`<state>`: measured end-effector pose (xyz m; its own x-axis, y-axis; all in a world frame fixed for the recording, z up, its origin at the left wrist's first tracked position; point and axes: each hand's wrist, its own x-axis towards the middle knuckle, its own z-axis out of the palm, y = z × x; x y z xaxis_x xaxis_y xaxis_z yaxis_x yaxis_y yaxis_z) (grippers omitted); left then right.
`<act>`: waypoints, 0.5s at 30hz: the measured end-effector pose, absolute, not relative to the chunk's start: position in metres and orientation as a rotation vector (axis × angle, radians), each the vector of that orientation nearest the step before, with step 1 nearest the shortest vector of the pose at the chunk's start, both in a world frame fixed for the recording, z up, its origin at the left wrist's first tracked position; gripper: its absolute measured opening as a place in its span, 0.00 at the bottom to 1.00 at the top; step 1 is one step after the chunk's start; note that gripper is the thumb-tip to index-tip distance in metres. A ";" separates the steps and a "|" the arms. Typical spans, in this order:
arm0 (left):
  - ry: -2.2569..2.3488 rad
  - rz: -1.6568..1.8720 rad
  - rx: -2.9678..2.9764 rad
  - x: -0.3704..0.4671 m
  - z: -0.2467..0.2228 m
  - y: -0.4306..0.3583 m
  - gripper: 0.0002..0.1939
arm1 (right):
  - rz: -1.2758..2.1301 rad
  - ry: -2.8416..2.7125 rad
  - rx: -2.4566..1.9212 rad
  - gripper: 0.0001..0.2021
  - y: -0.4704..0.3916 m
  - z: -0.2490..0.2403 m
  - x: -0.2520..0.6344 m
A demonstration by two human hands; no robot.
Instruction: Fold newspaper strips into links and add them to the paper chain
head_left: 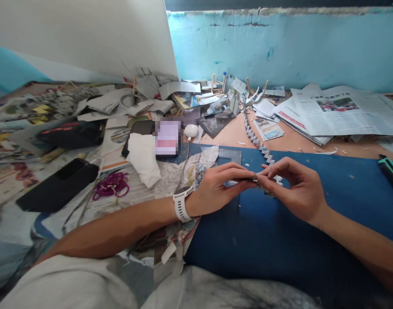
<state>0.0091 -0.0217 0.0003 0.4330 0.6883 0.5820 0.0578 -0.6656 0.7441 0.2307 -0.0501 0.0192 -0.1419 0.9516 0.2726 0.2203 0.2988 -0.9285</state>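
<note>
A narrow zigzag chain of folded paper [265, 151] runs from the clutter at the back down to my hands, above the blue cutting mat [248, 244]. My left hand [220, 184], with a white watch on its wrist, pinches a small folded piece of paper [254, 180] between thumb and fingers. Facing it, my right hand [293, 186] has its thumb and fingertips closed on the chain's near end, where the two hands meet. My fingers hide most of that end, so its exact folds cannot be made out.
Newspaper sheets [341, 111] lie at the back right. A green-and-black cutter [389, 169] rests on the mat's right edge. To the left are a phone [168, 137], white tissue [143, 159], purple cord [111, 186] and a black case [59, 184]. Paper scraps cover the back.
</note>
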 end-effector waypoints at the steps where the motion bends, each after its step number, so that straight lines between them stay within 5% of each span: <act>1: 0.651 1.237 1.995 0.010 0.000 -0.021 0.13 | 0.941 -1.589 -1.121 0.08 -0.049 0.019 0.231; 15: 0.748 1.162 1.754 0.013 -0.004 -0.021 0.12 | 0.934 -1.592 -1.190 0.08 -0.045 0.019 0.233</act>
<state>0.0129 -0.0210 -0.0038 0.3813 0.8352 0.3962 0.0144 -0.4339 0.9009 0.2333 -0.0446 0.0185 -0.1197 0.9676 0.2224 0.2782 0.2477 -0.9280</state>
